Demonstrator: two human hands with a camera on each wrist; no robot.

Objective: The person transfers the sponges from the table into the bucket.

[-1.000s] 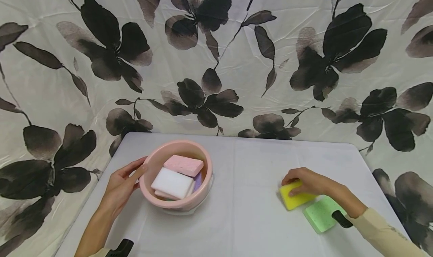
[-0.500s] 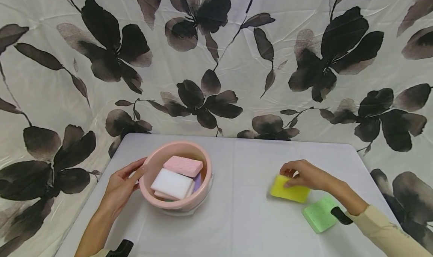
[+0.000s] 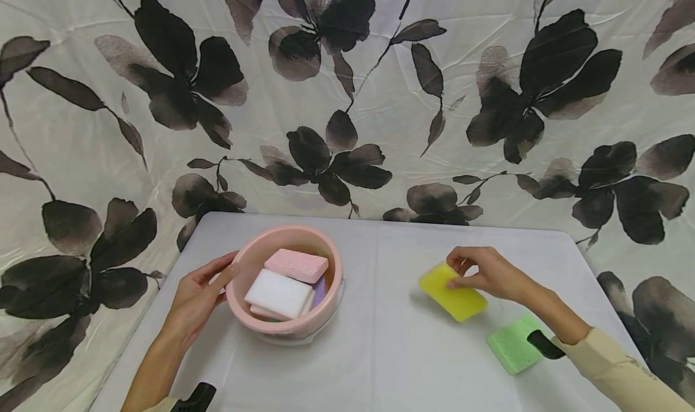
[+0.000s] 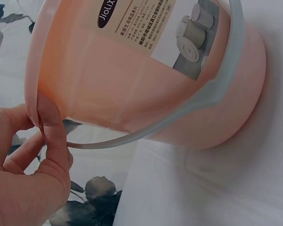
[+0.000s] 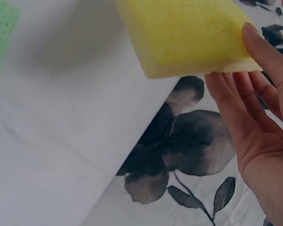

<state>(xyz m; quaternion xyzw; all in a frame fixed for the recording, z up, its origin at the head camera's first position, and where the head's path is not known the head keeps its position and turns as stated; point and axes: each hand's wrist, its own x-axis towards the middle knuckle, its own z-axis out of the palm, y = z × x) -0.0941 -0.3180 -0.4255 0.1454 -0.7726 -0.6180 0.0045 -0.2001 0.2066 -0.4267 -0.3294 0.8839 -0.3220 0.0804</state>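
A pink bucket (image 3: 320, 321) stands at the left of the table, with a white sponge (image 3: 278, 292), a pink sponge (image 3: 295, 265) and a partly hidden purple piece (image 3: 319, 291) inside. My left hand (image 3: 191, 303) pinches its rim between thumb and fingers; the pale handle (image 4: 198, 101) hangs down along the bucket's side in the left wrist view. Between thumb and fingers, my right hand (image 3: 495, 274) holds a yellow sponge (image 3: 447, 294) by one edge, tilted, its shadow falling on the table. Nearer the right forearm lies a green sponge (image 3: 513, 345), flat on the tabletop.
The white table (image 3: 391, 358) has its far edge against a floral curtain (image 3: 412, 98). A stretch of tabletop separates the bucket from the yellow sponge. Black straps or devices sit at both wrists.
My right hand has raised the yellow sponge off the table and carried it left, away from the green sponge, turning it. The left hand and the bucket have stayed put.
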